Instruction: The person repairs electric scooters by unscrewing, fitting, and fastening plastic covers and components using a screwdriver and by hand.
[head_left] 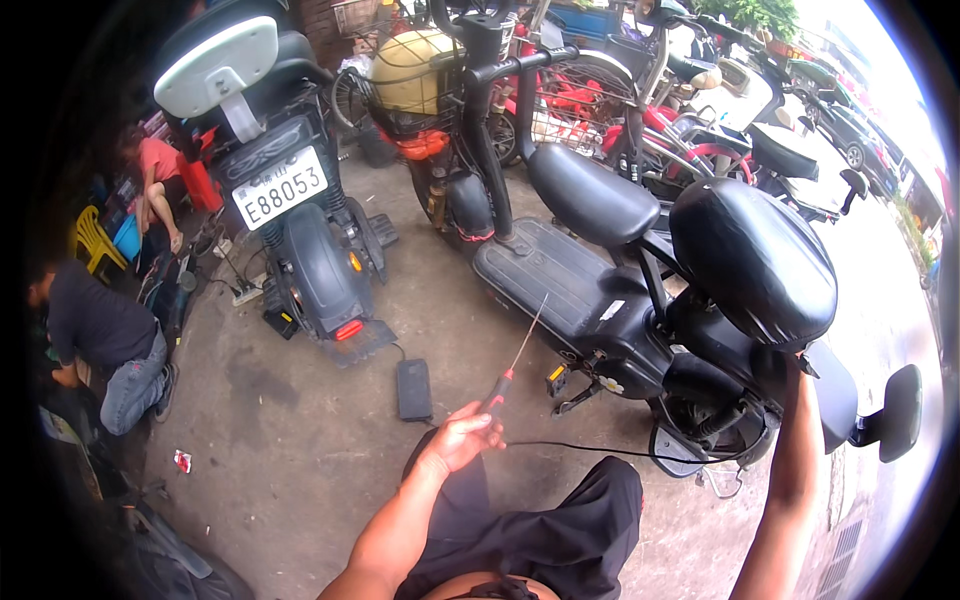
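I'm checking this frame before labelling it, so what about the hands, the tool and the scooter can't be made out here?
- Right hand: head view, hidden behind the black rear seat; its grip cannot be told.
- Screwdriver tip: head view, too thin to tell its type.
- Black scooter rear wheel: mostly covered by the bodywork.
- Left hand: holds the screwdriver handle, fingers partly out of sight beneath.

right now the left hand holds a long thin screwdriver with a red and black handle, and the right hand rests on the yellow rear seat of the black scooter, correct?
Not quite: the rear seat is black, not yellow, as the head view shows. The left hand does hold the long thin screwdriver with a red and black handle, and the right hand reaches up against that seat of the black scooter.
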